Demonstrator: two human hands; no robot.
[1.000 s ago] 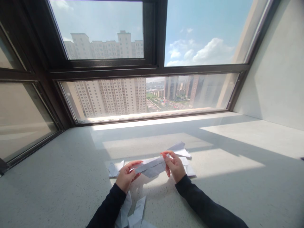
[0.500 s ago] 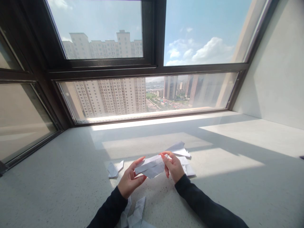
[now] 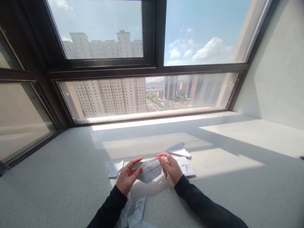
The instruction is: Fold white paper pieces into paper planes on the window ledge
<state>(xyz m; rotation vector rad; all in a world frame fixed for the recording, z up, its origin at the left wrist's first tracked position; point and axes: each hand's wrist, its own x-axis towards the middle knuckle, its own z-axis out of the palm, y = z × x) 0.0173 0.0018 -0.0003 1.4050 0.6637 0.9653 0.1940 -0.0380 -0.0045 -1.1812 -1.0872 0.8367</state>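
Note:
A folded sheet of white paper (image 3: 150, 171) is held up between my two hands, with crease lines running along it. My left hand (image 3: 128, 175) grips its left end, thumb on the near face and fingers behind. At the upper right corner, my right hand (image 3: 170, 167) pinches the paper between thumb and fingertips. Just behind my right hand lie a flat folded paper piece (image 3: 187, 167) and a pointed folded paper (image 3: 178, 148). To the left of my left hand sits a small folded paper (image 3: 114, 170), partly covered by the hand.
Several folded paper strips (image 3: 137, 212) lie at the near edge of view, beside my left sleeve. The speckled white sill (image 3: 71, 177) carries everything, crossed by sun and shadow. A dark-framed window (image 3: 152, 71) closes off the far side, and a white wall (image 3: 280, 72) stands right.
The held paper has tilted, its lower edge dropping a little. My left thumb has moved up onto the paper's near face, and my right hand has shifted slightly left.

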